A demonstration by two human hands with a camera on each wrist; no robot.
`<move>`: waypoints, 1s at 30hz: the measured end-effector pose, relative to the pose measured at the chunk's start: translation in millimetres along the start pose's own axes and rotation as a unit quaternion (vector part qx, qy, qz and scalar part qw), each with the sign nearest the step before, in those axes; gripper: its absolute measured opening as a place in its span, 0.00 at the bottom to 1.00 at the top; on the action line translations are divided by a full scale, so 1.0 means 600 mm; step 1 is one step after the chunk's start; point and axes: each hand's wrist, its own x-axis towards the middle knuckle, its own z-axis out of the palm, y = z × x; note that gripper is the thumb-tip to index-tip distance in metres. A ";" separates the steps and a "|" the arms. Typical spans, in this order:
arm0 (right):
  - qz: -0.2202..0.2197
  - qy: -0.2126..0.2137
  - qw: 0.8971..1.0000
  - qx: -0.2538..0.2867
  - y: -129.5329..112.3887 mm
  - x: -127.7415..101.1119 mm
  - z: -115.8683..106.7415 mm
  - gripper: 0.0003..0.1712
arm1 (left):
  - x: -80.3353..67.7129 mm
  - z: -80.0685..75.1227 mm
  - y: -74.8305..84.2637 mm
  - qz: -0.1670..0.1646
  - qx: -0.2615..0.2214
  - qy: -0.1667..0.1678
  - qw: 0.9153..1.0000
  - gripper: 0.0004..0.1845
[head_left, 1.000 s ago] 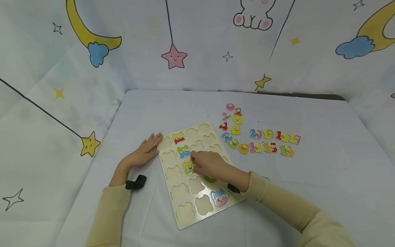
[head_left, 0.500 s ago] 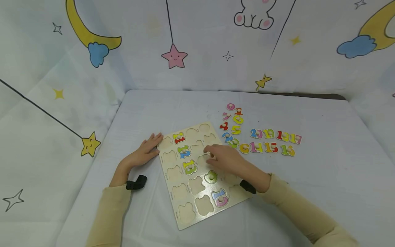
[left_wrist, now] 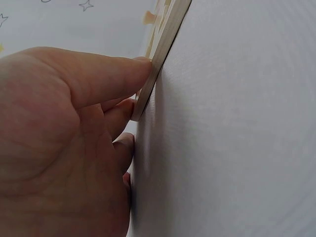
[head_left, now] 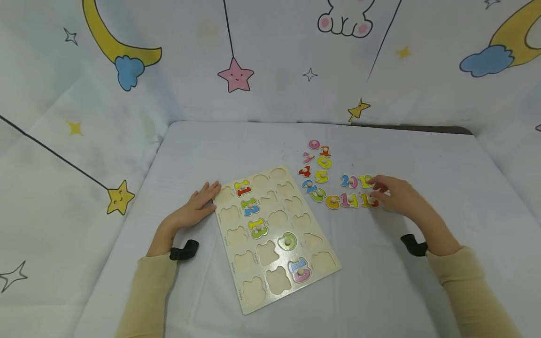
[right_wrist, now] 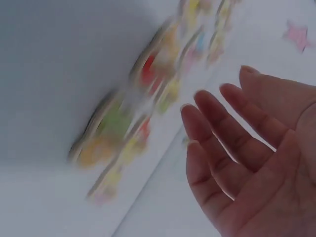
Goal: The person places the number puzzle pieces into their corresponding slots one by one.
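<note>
Now right hand [head_left: 397, 195], fingers loose and spread, holding nothing, hovers over loose number pieces [head_left: 359, 192] right of puzzle board [head_left: 270, 234]. Pinch one peg cleanly. Left hand [head_left: 194, 209] flat, steadying board edge.

Left hand [head_left: 192, 211] lies flat, palm down, fingers straight, forearm angled in from the near left edge. Right hand [head_left: 399, 196] extended forward at right, fingers loosely spread and uncurled, holding nothing. Both sleeves beige.
</note>
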 end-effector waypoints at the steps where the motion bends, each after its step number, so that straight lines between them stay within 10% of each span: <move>1: 0.008 -0.003 1.000 -0.004 0.015 -0.003 -0.007 0.19 | 0.000 0.000 -0.001 -0.002 0.001 -0.001 1.000 0.32; 10: 0.044 -0.061 0.997 -0.008 0.098 -0.018 -0.023 0.19 | -0.002 -0.001 0.000 0.007 0.000 0.002 1.000 0.32; 30: 0.042 -0.047 0.998 -0.004 0.104 -0.026 -0.012 0.17 | -0.002 -0.002 0.003 0.004 -0.003 0.000 1.000 0.32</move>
